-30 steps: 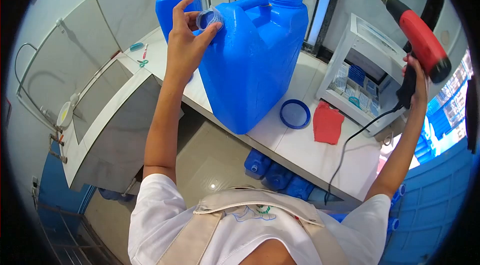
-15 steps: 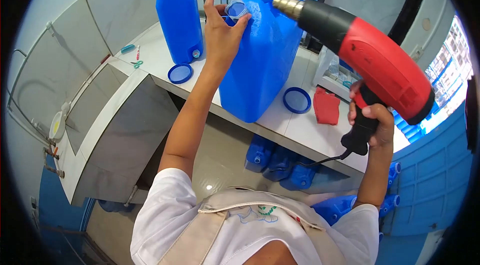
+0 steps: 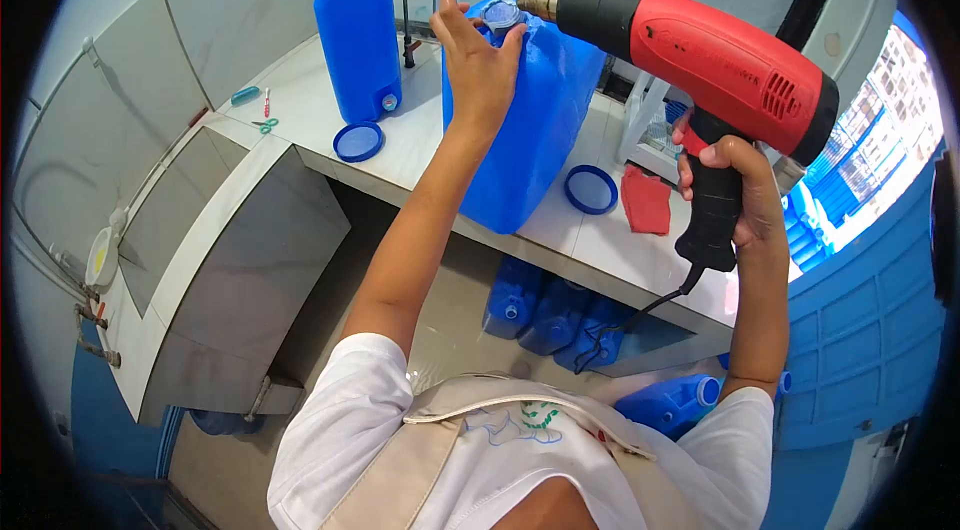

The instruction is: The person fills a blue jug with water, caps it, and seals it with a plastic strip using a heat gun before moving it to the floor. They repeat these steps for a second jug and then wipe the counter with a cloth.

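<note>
A red and black heat gun (image 3: 725,60) is in my right hand (image 3: 735,175), its fingers wrapped round the black handle. The metal nozzle points left, close beside the small capped spout (image 3: 502,16) of a large blue container (image 3: 520,140) on the white counter. Thumb and fingers of my left hand (image 3: 480,60) are at that spout, pinching its rim, where clear film shows. A second blue container (image 3: 357,40) stands upright to the left, with a small spout low on its side.
On the counter (image 3: 640,265) lie two round blue lids (image 3: 358,142) (image 3: 591,190), a red cloth (image 3: 646,202), green scissors (image 3: 265,126) and a white rack (image 3: 655,130). Several blue containers (image 3: 515,297) stand below. A black cord (image 3: 650,308) hangs from the heat gun.
The heat gun has moved left and turned more level, its nozzle now closer to the spout. My left hand remains at the spout, and the view has shifted slightly.
</note>
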Demonstrator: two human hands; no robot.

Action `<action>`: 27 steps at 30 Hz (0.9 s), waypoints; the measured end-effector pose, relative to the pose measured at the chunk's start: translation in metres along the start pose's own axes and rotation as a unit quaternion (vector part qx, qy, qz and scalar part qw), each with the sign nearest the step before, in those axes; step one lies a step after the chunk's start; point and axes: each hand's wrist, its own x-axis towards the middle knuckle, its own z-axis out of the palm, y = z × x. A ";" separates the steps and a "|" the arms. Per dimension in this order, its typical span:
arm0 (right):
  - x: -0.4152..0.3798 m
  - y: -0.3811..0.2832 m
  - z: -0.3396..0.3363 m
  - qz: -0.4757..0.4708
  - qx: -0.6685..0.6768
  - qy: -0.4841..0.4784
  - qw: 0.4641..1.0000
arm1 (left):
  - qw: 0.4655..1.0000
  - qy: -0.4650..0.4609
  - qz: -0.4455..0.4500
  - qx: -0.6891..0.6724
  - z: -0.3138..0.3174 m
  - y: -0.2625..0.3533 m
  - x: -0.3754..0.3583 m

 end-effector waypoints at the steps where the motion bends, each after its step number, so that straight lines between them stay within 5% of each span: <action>1: -0.001 -0.002 0.005 -0.007 -0.021 0.007 1.000 | 1.000 0.000 -0.001 -0.002 -0.002 0.001 -0.001; 12: -0.019 0.000 0.012 0.026 -0.053 0.021 0.998 | 0.984 -0.053 -0.083 -0.146 -0.022 -0.010 -0.001; 23: -0.013 0.010 -0.005 0.016 0.032 0.007 0.999 | 0.990 -0.034 -0.091 -0.100 -0.035 0.003 0.004; 25: -0.009 0.012 -0.025 -0.008 0.015 0.027 0.999 | 0.986 -0.091 0.085 0.113 -0.033 -0.002 0.008; 27: -0.003 0.006 -0.053 -0.060 -0.039 0.064 0.995 | 0.975 -0.110 0.120 0.151 -0.022 -0.007 0.009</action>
